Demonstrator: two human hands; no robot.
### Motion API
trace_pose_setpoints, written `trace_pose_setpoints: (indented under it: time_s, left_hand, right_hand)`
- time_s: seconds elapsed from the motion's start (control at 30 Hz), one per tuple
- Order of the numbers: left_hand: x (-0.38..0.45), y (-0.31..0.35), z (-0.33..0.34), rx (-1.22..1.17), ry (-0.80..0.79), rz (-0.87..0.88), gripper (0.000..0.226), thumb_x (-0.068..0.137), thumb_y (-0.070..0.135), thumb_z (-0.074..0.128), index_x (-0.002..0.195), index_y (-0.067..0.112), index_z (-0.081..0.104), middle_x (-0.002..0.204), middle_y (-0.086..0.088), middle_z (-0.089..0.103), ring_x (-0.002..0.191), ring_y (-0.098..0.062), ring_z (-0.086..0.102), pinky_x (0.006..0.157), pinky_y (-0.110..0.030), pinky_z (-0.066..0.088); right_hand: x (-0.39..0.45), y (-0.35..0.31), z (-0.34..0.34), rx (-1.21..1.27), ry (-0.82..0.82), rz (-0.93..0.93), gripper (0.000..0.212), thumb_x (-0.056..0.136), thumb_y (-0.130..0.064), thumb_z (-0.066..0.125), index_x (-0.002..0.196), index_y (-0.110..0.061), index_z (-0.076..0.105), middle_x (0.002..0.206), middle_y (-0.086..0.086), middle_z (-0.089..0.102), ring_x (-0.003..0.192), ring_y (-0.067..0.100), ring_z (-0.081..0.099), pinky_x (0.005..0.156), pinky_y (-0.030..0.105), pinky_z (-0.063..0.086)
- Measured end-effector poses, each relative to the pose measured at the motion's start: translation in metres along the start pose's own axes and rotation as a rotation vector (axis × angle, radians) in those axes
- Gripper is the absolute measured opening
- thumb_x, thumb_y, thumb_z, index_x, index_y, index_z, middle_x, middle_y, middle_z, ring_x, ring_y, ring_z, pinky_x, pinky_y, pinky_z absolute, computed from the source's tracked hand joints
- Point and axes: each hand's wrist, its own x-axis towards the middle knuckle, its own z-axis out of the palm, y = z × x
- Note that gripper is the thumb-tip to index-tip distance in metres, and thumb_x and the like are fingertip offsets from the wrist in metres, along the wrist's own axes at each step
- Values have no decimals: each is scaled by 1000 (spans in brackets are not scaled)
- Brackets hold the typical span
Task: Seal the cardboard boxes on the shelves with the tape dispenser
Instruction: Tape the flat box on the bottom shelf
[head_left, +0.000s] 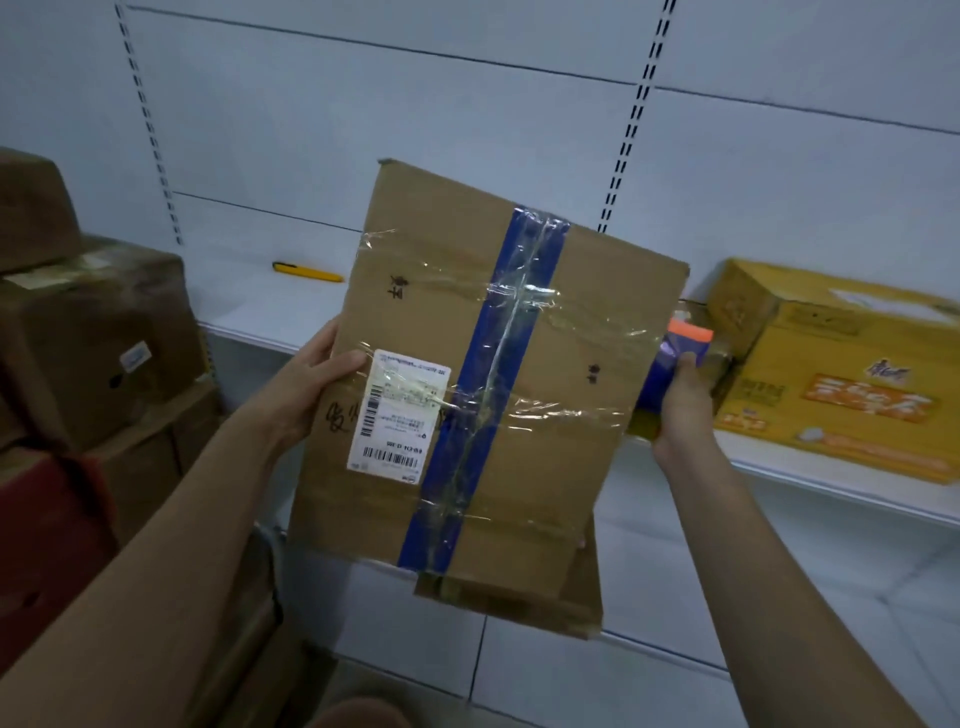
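A flat brown cardboard box (545, 332) is held up in front of the white shelf (249, 312), tilted, its taped face toward me. A blue tape strip runs down its middle under clear tape, and a white shipping label sits at its lower left. My left hand (306, 384) grips the box's left edge, thumb on the face by the label. My right hand (685, 410) is at the box's right edge and holds a purple and orange tape dispenser (675, 353), partly hidden behind the box.
A yellow utility knife (306, 272) lies on the shelf at the back left. A yellow printed carton (841, 374) stands on the shelf at the right. Brown boxes (98, 332) are stacked at the left. A lower shelf lies below.
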Motion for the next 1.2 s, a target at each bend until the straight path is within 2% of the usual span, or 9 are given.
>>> trace_pose_setpoints:
  time_s: [0.2,0.33,0.5,0.6,0.67,0.83,1.0,1.1,1.2]
  left_hand:
    - [21,-18,-30,-112,-7,-52,91,66,22,86,145,13,43,117,-18,68,91,-29,73,72,-41,63]
    - [29,-27,-38,-200,-17,-54,46,95,2,48,141,9,45,113,-18,69,89,-29,74,73,-41,63]
    - [32,-48,-47,-331,-10,-167,38,98,8,51,135,3,47,106,-19,73,89,-31,74,72,-45,63]
    - [31,-49,-41,-244,80,-258,67,55,30,97,108,6,66,87,-14,76,72,-25,75,58,-38,62]
    - [34,-39,-37,-211,93,-314,87,17,43,102,93,9,75,86,-15,76,70,-26,75,54,-38,61]
    - [34,-14,-33,-50,-7,-375,99,10,62,95,94,13,77,86,-13,77,71,-24,75,55,-35,61]
    - [7,-8,-36,59,-148,-340,76,31,68,93,96,29,82,110,-11,75,99,-26,74,81,-41,60]
    - [-13,-5,-20,124,34,-281,60,61,74,77,94,25,80,98,-7,78,84,-17,76,66,-27,59]
    - [-33,-7,-17,27,247,-276,42,97,50,45,105,14,66,91,-14,77,73,-20,75,64,-31,59]
  right_hand:
    - [3,-3,40,-180,172,-201,45,106,-42,32,120,-7,56,108,16,60,95,28,56,79,31,38]
    - [8,10,55,-276,226,-283,44,105,-44,32,106,-8,58,90,11,55,81,26,51,68,30,33]
    - [7,21,60,-302,246,-287,52,103,-50,31,90,-5,54,75,7,55,64,21,49,50,27,29]
    - [2,24,61,-307,242,-288,48,104,-48,30,86,-8,50,69,-1,49,61,14,46,50,27,28]
    - [3,25,62,-299,237,-276,48,104,-48,31,87,-8,51,69,-1,49,62,16,47,50,26,28]
    - [20,19,57,-333,210,-192,57,104,-51,30,99,-2,59,87,15,59,75,26,52,52,28,30]
    - [23,4,51,-312,108,-160,53,106,-45,28,122,-4,57,108,17,58,103,33,56,77,31,37]
    - [21,2,55,-211,37,-148,48,104,-50,28,118,-14,57,110,11,61,97,28,57,80,31,39]
    - [15,1,57,-112,-31,-85,48,100,-57,32,94,-21,61,115,17,68,100,34,63,82,37,46]
